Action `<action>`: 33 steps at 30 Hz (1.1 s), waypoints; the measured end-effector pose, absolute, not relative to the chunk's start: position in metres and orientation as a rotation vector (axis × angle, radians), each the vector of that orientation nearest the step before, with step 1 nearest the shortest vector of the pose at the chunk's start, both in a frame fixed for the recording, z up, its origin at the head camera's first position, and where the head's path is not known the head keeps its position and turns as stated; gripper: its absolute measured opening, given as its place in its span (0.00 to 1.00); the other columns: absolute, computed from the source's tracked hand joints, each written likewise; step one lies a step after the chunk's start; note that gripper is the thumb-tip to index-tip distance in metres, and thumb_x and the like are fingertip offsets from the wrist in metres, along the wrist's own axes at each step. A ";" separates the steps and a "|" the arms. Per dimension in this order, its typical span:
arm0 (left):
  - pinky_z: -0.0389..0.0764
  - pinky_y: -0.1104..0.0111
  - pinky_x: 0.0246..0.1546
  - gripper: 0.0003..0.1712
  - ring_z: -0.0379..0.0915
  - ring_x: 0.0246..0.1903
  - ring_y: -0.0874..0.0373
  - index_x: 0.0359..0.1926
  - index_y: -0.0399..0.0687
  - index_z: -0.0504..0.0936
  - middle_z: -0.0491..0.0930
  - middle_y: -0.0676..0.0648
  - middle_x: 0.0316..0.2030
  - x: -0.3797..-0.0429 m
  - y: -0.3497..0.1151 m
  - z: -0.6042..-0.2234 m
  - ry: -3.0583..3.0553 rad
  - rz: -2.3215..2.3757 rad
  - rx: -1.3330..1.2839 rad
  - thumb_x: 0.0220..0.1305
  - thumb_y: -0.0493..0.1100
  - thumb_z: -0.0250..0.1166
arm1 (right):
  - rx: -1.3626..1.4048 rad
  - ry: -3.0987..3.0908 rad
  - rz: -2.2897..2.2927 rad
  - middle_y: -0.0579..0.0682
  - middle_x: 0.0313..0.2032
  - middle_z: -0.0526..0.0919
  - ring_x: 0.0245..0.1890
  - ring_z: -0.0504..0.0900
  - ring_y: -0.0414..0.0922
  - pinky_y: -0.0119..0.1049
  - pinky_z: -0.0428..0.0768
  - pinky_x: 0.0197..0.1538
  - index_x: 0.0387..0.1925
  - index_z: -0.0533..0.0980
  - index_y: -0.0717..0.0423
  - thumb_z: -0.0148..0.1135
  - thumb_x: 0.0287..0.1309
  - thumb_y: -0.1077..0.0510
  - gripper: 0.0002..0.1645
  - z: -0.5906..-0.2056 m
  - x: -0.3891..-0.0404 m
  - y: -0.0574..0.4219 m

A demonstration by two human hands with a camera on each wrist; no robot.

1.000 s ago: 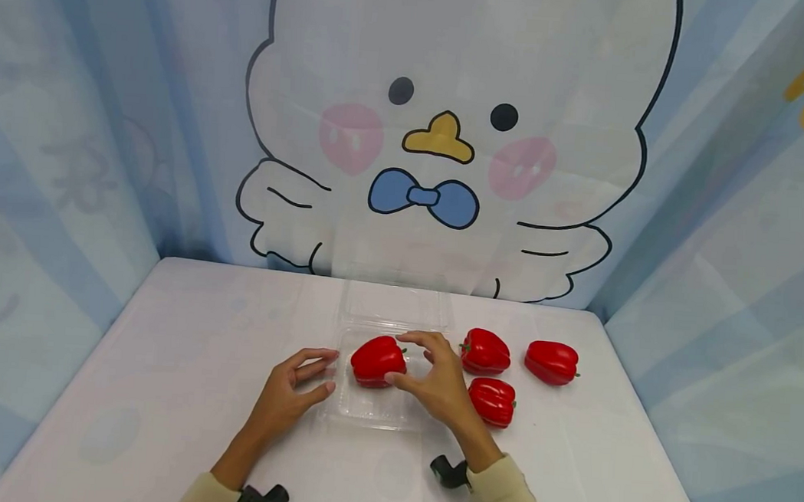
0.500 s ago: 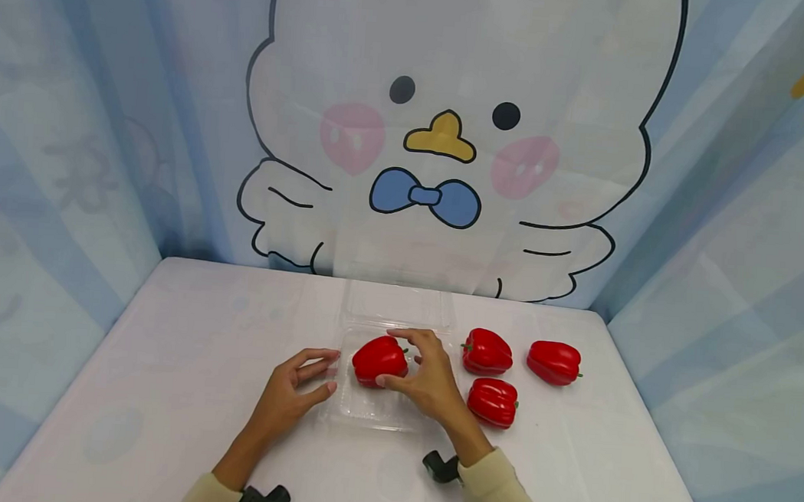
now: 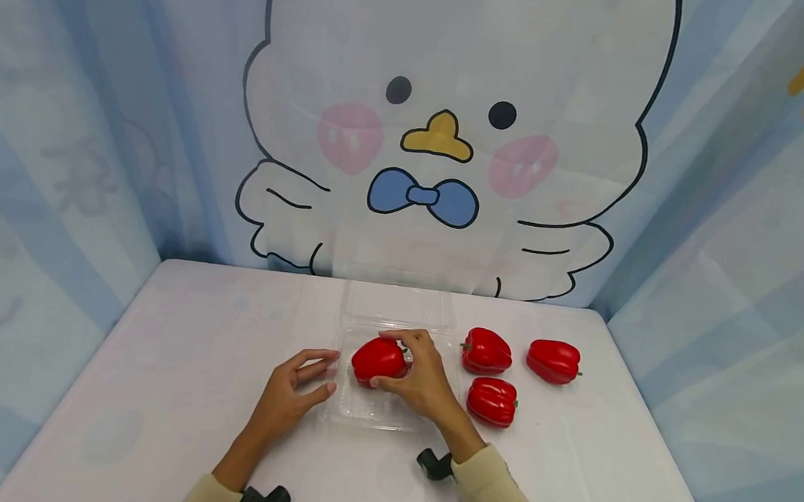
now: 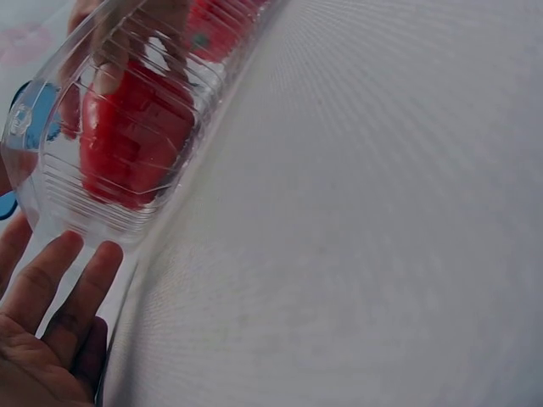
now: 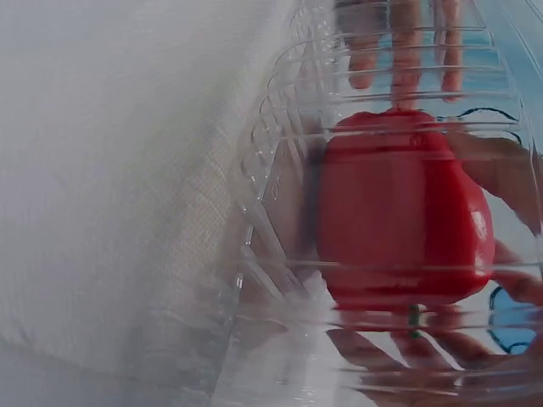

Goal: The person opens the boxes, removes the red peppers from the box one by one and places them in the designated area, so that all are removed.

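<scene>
A red bell pepper [image 3: 373,360] lies in the base of a clear plastic container [image 3: 378,418], whose hinged lid [image 3: 395,304] is folded back behind it. My right hand [image 3: 424,377] grips this pepper from the right, thumb on its near side and a finger on its far side. Through the clear wall, the right wrist view shows the pepper [image 5: 399,212] with its green stem toward that hand. My left hand [image 3: 290,390] stays at the container's left side, fingers apart and relaxed. In the left wrist view its fingertips [image 4: 106,254] are at the container wall.
To the right of the container lie three more red bell peppers: one behind [image 3: 486,351], one in front [image 3: 492,402] and one farther right [image 3: 553,362]. They rest on a white-covered table [image 3: 158,390]. A printed curtain [image 3: 437,245] hangs along the table's far edge.
My right hand has moved left over the pepper, and its thumb and finger have closed onto it. The left hand and the other peppers have stayed in place.
</scene>
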State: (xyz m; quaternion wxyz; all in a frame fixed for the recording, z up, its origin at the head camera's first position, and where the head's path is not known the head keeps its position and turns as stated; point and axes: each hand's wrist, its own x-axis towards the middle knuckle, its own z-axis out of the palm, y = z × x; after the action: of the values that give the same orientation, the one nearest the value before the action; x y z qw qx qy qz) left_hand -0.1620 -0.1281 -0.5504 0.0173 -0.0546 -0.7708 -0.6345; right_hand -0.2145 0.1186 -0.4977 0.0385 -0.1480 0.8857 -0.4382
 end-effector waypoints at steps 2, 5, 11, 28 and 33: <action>0.80 0.57 0.68 0.28 0.80 0.67 0.44 0.66 0.48 0.79 0.82 0.43 0.68 -0.162 -0.128 -0.550 -2.399 -1.968 -0.168 0.66 0.38 0.74 | -0.457 2.719 -1.338 0.52 0.63 0.75 0.66 0.75 0.54 0.56 0.85 0.66 0.67 0.77 0.36 0.85 0.50 0.56 0.43 -0.498 -0.215 0.118; 0.80 0.58 0.67 0.28 0.81 0.67 0.45 0.66 0.49 0.79 0.82 0.44 0.68 -0.162 -0.128 -0.550 -2.398 -1.969 -0.163 0.66 0.38 0.75 | -0.458 2.719 -1.323 0.53 0.61 0.76 0.66 0.76 0.54 0.56 0.85 0.65 0.67 0.78 0.38 0.85 0.50 0.56 0.42 -0.498 -0.215 0.118; 0.80 0.57 0.68 0.28 0.81 0.67 0.45 0.66 0.49 0.79 0.81 0.44 0.68 -0.161 -0.127 -0.550 -2.406 -1.966 -0.149 0.66 0.38 0.74 | -0.440 2.707 -1.318 0.52 0.59 0.76 0.64 0.77 0.53 0.54 0.88 0.62 0.66 0.79 0.39 0.85 0.51 0.58 0.40 -0.500 -0.214 0.117; 0.79 0.52 0.68 0.28 0.81 0.67 0.44 0.66 0.48 0.79 0.81 0.43 0.68 -0.161 -0.126 -0.548 -2.409 -1.959 -0.145 0.67 0.39 0.74 | -0.450 2.712 -1.396 0.49 0.58 0.77 0.62 0.79 0.50 0.48 0.89 0.60 0.64 0.80 0.35 0.86 0.50 0.55 0.39 -0.491 -0.213 0.121; 0.79 0.52 0.68 0.28 0.81 0.66 0.44 0.66 0.49 0.79 0.81 0.43 0.68 -0.161 -0.126 -0.548 -2.414 -1.960 -0.134 0.67 0.38 0.74 | -0.432 2.722 -1.391 0.48 0.58 0.77 0.61 0.79 0.49 0.46 0.89 0.59 0.64 0.80 0.34 0.86 0.50 0.56 0.40 -0.489 -0.212 0.126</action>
State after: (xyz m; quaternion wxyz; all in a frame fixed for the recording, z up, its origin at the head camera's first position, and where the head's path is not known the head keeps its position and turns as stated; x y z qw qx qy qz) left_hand -0.1610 -0.1258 -0.5477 0.0146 -0.0430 -0.7756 -0.6296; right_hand -0.2120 0.1257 -0.4890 0.0274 -0.1400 0.8814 -0.4504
